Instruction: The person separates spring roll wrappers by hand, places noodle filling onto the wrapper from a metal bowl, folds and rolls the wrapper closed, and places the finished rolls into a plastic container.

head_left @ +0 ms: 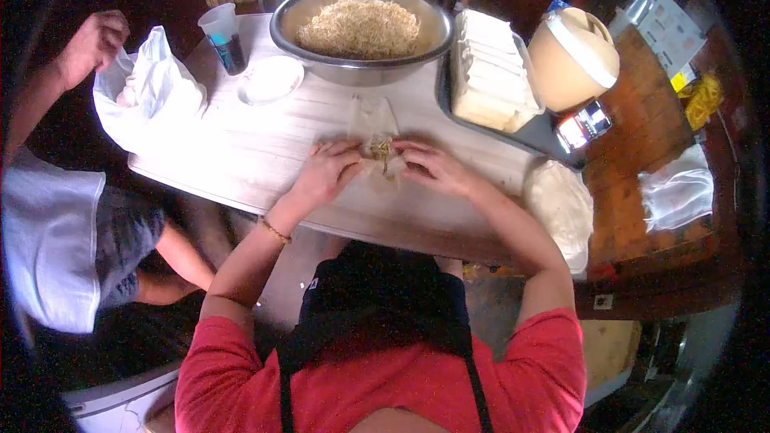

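Observation:
On the pale table in front of me lies a thin, translucent wrapper sheet (372, 115) with a small heap of greenish-brown filling (380, 149) on its near part. My left hand (330, 168) pinches the wrapper at the left of the filling. From the right, my right hand (427, 167) holds the wrapper's other side with bent fingers. Past the sheet stands a large steel bowl (284, 30) with a mound of shredded pale filling (361, 27). A container of stacked white wrappers (494, 64) sits on a dark tray at the right.
Left of the bowl are a cup (223, 38), a small white plate (271, 80) and a plastic bag (152, 96), with another person's hand (98, 42) beside it. At the right are a beige jug (571, 56), a lit phone (584, 127) and a wrapped pale bundle (560, 210).

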A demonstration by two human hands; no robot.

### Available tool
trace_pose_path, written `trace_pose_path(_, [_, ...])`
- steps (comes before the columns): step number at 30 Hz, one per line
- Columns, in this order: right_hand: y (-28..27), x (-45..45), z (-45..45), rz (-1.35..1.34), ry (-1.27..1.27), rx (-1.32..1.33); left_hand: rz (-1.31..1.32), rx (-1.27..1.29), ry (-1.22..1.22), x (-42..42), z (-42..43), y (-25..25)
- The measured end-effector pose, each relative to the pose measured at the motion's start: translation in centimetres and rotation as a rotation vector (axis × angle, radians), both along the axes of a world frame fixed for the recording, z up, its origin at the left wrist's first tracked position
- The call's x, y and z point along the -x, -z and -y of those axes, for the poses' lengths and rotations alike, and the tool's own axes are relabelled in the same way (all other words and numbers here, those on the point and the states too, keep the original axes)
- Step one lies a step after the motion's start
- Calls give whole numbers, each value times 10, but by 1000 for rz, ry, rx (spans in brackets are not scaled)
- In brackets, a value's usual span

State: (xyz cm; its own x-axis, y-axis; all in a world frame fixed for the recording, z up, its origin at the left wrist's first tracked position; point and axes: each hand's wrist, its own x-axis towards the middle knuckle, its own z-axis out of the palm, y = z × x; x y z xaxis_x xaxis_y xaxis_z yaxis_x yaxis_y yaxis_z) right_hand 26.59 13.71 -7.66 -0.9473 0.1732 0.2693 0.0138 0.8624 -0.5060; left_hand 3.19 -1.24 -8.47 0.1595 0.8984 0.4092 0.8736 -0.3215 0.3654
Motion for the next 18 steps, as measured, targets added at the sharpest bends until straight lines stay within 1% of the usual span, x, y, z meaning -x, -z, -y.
trace_pose_path(2, [-6,-1,2,23,-21,-4,29,-59,-56,-1,-3,2])
trace_pose_path(6, [-4,-1,-4,33,-54,13,73,-49,-77,3,-4,8])
trace_pose_path(8, [-4,-1,-5,22,-82,12,145,-26,-81,5,-3,10])
trace_pose_path(9, [-7,-1,-3,62,-58,-18,144,-26,-82,5,-3,8])
trace_pose_path(11, [-11,-1,4,101,-33,-48,155,107,-97,5,-4,3])
trace_pose_path(12, [-13,0,8,87,-16,-60,154,106,-96,4,-4,4])
trace_pose_path(14, [-12,0,14,73,2,-72,185,19,-50,4,-3,6])
trace_pose_path(15, [-9,-1,16,97,35,-129,185,18,-51,3,-2,1])
trace_pose_path(16, [-5,-1,16,122,69,-186,169,86,-26,4,0,-4])
trace_pose_path(17, [-2,0,15,121,68,-187,152,155,-1,4,2,-9])
trace_pose_path(18, [2,1,14,101,94,-108,151,154,-2,3,4,-12])
